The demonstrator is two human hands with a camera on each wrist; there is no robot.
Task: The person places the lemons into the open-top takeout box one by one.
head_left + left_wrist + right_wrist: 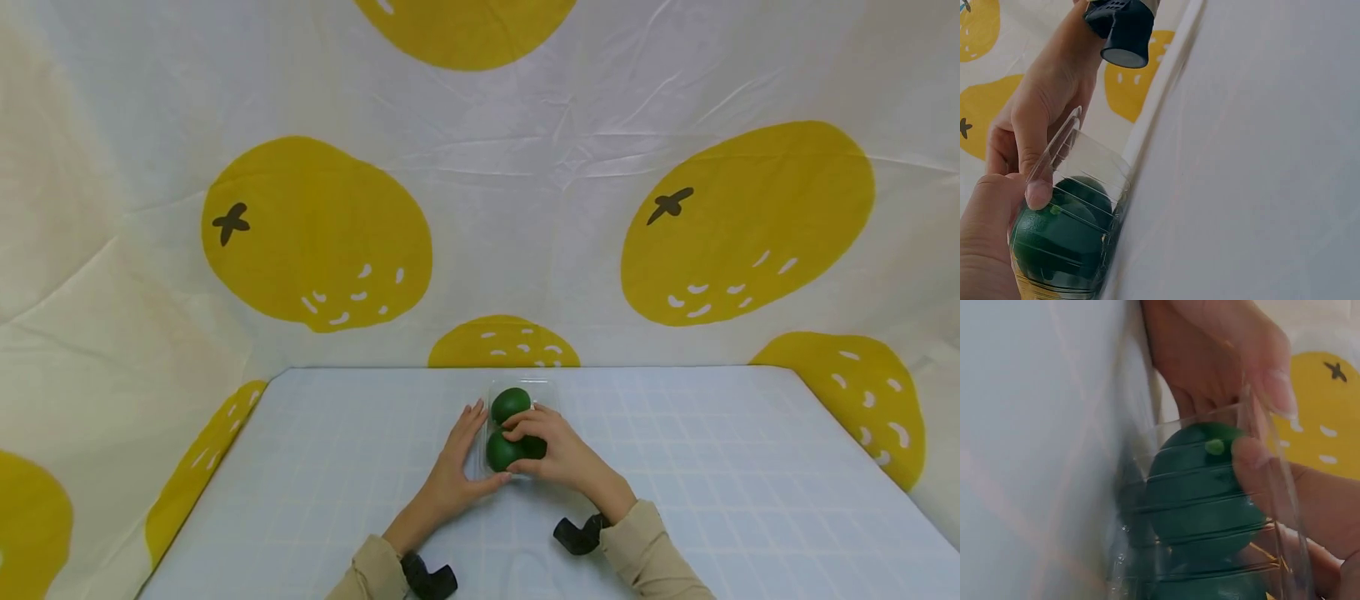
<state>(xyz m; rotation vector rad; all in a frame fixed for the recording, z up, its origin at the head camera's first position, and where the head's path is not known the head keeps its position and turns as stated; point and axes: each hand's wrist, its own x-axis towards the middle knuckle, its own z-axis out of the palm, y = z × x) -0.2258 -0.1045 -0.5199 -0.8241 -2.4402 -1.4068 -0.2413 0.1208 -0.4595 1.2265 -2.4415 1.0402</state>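
From the head view I see a clear plastic box (517, 421) sitting near the middle of the pale checked worktop (712, 467), with two dark green round fruits in it: the far fruit (511, 404) uncovered, the near fruit (502, 451) partly under my fingers. My left hand (456, 465) lies along the left side of the box, fingers straight and together against its wall, thumb tip at the near corner. My right hand (552, 450) is draped over the near part of the box, fingers curled on top of it. A white cloth with big yellow fruit prints (315, 233) hangs behind and around the worktop.

From the left wrist view, the clear plastic box (1085, 187) is just below the camera and the green fruits (1060, 234) show through its ribbed wall. A fingertip of the right hand (1035, 144) presses on the box's rim.

From the right wrist view, the near fruit (1207, 487) fills the box (1166, 550), and a fingertip of the right hand (1316, 500) touches it beside a pale green spot. The left hand (1210, 356) rests against the far side of the box.
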